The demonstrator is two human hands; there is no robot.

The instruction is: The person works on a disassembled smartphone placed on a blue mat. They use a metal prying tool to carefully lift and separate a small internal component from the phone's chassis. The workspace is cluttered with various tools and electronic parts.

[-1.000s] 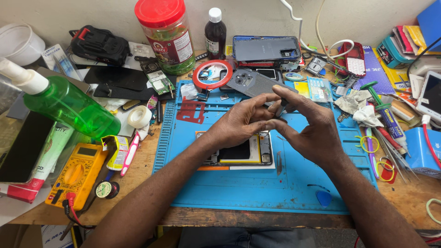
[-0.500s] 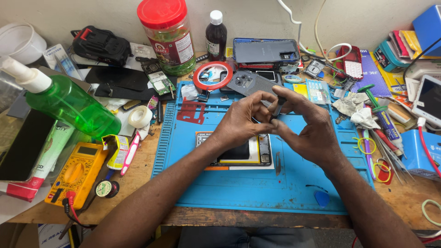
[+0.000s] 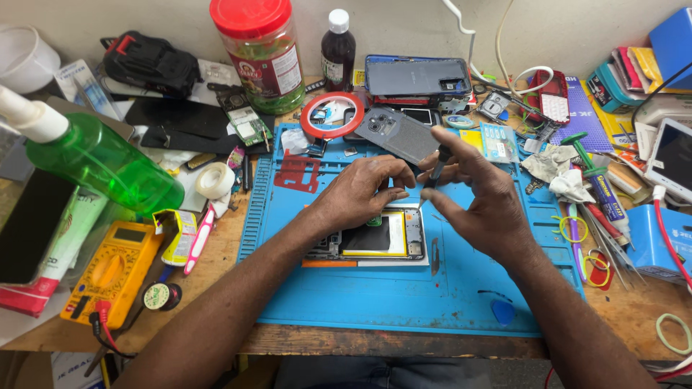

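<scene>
blue mat [image 3: 404, 310] crowded: green spray bottle [image 3: 108, 162], yellow multimeter [image 3: 112, 270], red-lidded jar [image 3: 261, 50]

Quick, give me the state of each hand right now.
Left hand: fingers curled, resting on the opened phone; what it pinches cannot be told.
Right hand: closed on a small screwdriver, tip pointing down toward the phone.

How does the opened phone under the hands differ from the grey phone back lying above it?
The opened phone lies square on the blue mat, insides and battery exposed; the grey phone back lies tilted, showing its smooth outer shell and camera cluster. The left hand rests on the opened phone; the grey back lies untouched. Both lie flat.
</scene>
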